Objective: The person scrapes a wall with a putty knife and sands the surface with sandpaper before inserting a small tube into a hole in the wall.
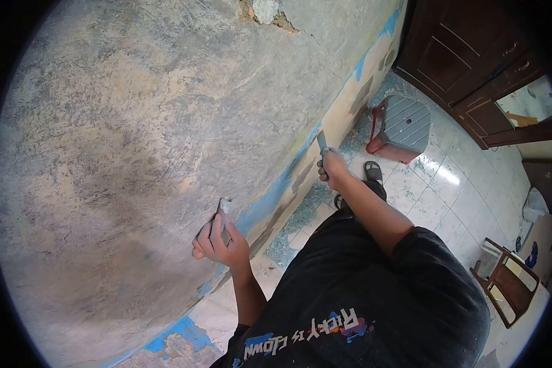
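My right hand point(332, 168) is closed around the handle of a scraper point(322, 140). Its blade points at the wall point(165, 104), and the tip overlaps the edge of a strip of blue paint point(270, 199) there. Lower down, my left hand point(219, 243) grips a small flat grey tool point(225, 206) with a whitish tip, held close against the bare grey plaster; its handle end is hidden by my fingers. Most of the wall is scraped and patchy, with a broken hole point(270, 13) near the top.
A grey-topped step stool point(406, 126) with red legs stands on the tiled floor point(454, 199), near my sandaled foot point(373, 172). Blue paint flakes point(282, 248) lie along the wall's base. Dark wooden cabinets point(454, 49) are beyond, and a wooden chair point(514, 285) is to the right.
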A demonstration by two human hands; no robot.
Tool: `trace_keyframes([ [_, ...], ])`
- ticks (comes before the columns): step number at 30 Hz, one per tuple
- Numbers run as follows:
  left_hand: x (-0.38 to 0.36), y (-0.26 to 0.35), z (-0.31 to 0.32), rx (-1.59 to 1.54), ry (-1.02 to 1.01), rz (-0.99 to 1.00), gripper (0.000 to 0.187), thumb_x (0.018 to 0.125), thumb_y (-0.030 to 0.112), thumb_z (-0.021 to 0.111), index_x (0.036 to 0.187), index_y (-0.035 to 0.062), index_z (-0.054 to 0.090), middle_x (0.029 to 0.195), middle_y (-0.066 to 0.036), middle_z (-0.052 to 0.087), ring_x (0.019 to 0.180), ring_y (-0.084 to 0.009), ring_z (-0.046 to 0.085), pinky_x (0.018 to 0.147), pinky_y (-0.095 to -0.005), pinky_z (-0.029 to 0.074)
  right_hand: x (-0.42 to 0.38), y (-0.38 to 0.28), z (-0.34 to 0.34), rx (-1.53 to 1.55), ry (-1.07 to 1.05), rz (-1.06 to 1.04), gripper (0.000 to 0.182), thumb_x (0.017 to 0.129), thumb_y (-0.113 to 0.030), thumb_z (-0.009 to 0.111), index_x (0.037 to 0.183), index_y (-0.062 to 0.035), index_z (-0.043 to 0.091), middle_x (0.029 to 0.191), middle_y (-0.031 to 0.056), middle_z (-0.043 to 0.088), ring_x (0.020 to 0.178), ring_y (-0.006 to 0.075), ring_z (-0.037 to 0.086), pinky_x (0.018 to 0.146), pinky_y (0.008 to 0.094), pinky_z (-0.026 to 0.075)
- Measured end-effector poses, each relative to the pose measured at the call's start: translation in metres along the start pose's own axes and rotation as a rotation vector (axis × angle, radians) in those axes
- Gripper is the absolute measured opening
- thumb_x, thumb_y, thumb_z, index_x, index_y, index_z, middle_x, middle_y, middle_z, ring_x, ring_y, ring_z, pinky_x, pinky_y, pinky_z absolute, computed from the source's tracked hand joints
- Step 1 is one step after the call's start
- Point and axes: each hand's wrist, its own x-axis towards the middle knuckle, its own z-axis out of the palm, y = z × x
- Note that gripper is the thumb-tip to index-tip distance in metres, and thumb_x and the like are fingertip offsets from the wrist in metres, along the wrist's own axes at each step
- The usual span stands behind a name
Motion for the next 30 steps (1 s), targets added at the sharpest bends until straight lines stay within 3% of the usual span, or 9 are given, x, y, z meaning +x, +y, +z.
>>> trace_keyframes([
  [30,-0.001,0.000,0.000,-0.006,-0.005,-0.002,0.026,0.080,0.005,0.077,0.106,0.0060,0.073,0.101,-0.008,0.064,0.096,-0.0239,0.056,0.087,-0.0410,0.029,-0.034,-0.008,0.013,0.126,-0.048,0.006,0.018,0.107,-0.028,0.037,0.115,-0.0142,0.044,0.074,0.0016,0.042,0.054,0.0094,0.034,0.046,0.0270,0.028],
])
